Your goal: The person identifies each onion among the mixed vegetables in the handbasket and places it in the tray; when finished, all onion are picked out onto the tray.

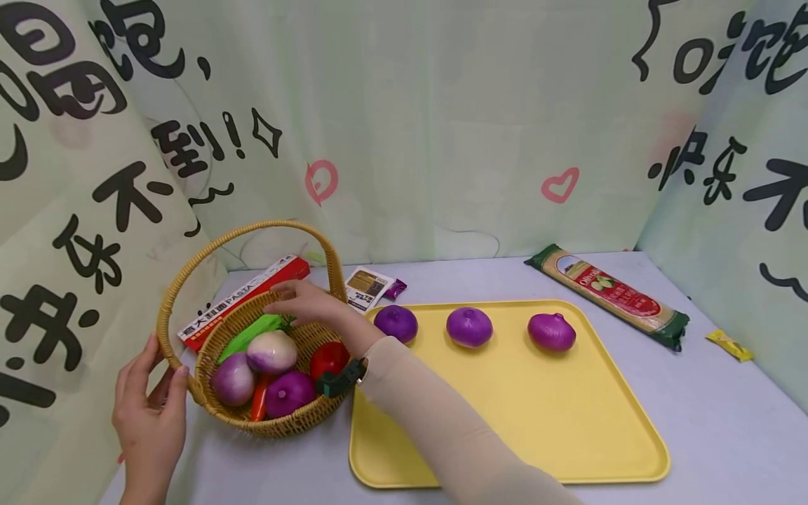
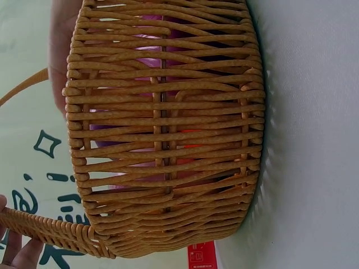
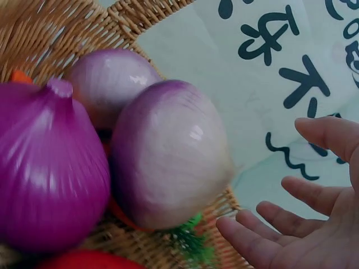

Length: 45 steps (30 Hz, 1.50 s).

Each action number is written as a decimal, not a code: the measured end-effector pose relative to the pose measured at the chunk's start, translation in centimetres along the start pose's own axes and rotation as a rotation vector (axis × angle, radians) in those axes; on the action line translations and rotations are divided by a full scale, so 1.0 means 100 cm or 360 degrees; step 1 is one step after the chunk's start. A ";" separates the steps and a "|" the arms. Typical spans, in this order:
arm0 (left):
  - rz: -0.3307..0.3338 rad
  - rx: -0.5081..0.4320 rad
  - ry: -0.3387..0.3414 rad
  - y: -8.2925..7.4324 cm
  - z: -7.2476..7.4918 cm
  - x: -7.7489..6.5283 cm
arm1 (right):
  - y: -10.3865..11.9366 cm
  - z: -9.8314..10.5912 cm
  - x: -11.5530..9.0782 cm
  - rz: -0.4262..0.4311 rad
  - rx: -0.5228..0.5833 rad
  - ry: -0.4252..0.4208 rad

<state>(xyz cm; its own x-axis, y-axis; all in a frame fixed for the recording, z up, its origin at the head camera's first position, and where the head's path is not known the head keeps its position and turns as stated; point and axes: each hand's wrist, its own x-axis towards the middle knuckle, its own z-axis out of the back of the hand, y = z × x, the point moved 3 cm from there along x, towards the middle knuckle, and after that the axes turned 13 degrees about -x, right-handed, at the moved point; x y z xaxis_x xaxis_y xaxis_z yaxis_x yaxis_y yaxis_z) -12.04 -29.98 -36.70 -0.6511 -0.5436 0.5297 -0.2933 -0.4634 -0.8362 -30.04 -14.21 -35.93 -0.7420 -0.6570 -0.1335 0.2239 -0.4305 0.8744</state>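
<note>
A wicker basket (image 1: 271, 426) with an arched handle (image 1: 278, 224) stands on the table. My left hand (image 1: 151, 421) holds the handle's left base between thumb and fingers. Above the basket's far side hovers my right hand (image 1: 309, 305), fingers spread and nothing in them. In the basket lie a white-and-purple turnip (image 3: 171, 157), a paler purple one (image 1: 232, 379), a purple onion (image 1: 290, 394), a red tomato (image 1: 329, 359), an orange carrot (image 1: 260, 400) and a green vegetable (image 1: 252, 333). The right wrist view shows the fingers apart from the turnip.
On a yellow tray (image 1: 517, 421) sit a dark purple onion (image 1: 395, 323) and two brighter onions (image 1: 470, 327). A red pasta box (image 1: 252, 298) and a printed card (image 1: 367, 287) lie behind the basket. Right of the tray are a long pasta packet (image 1: 612, 291) and a small yellow packet (image 1: 729, 345).
</note>
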 end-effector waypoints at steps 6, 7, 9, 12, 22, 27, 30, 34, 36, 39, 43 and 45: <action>-0.0020 -0.0026 -0.0006 0.000 -0.001 -0.001 | -0.007 -0.011 0.007 -0.0118 0.0149 -0.0003; -0.0029 -0.0031 -0.0005 0.000 -0.001 -0.001 | -0.009 -0.013 0.008 -0.0143 0.0147 -0.0007; -0.0045 -0.0042 -0.0005 0.000 -0.001 -0.002 | -0.014 -0.016 0.010 -0.0207 0.0121 -0.0017; -0.0053 -0.0044 -0.0006 0.001 -0.001 -0.001 | -0.020 -0.020 0.011 -0.0323 0.0141 -0.0011; -0.0030 -0.0010 -0.0009 0.001 0.000 0.000 | -0.026 -0.029 0.006 -0.0356 0.0183 0.0183; -0.0058 -0.0028 -0.0010 0.000 0.000 -0.001 | -0.024 -0.029 0.002 -0.0339 0.0141 0.0261; -0.0074 -0.0036 -0.0010 0.000 0.000 -0.001 | -0.024 -0.030 0.001 -0.0349 0.0152 0.0288; -0.0073 -0.0027 -0.0009 0.000 0.000 -0.001 | -0.026 -0.029 0.001 -0.0332 0.0157 0.0335; -0.0072 -0.0025 -0.0005 -0.001 0.000 -0.001 | -0.026 -0.029 0.001 -0.0326 0.0152 0.0364; -0.0074 -0.0028 0.0002 -0.002 0.000 -0.001 | -0.026 -0.028 -0.001 -0.0313 0.0141 0.0409; -0.0057 -0.0014 0.0006 -0.003 0.000 -0.001 | -0.025 -0.027 -0.002 -0.0310 0.0125 0.0410; -0.0043 0.0002 0.0008 -0.002 0.000 -0.001 | -0.025 -0.025 -0.003 -0.0305 0.0116 0.0397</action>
<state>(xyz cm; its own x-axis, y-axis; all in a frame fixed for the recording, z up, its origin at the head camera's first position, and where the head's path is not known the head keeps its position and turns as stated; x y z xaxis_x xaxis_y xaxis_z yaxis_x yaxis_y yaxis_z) -11.89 -29.82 -36.54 -0.6464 -0.5276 0.5512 -0.3099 -0.4786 -0.8215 -28.81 -14.50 -39.24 -0.5864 -0.7035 -0.4015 0.0425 -0.5217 0.8521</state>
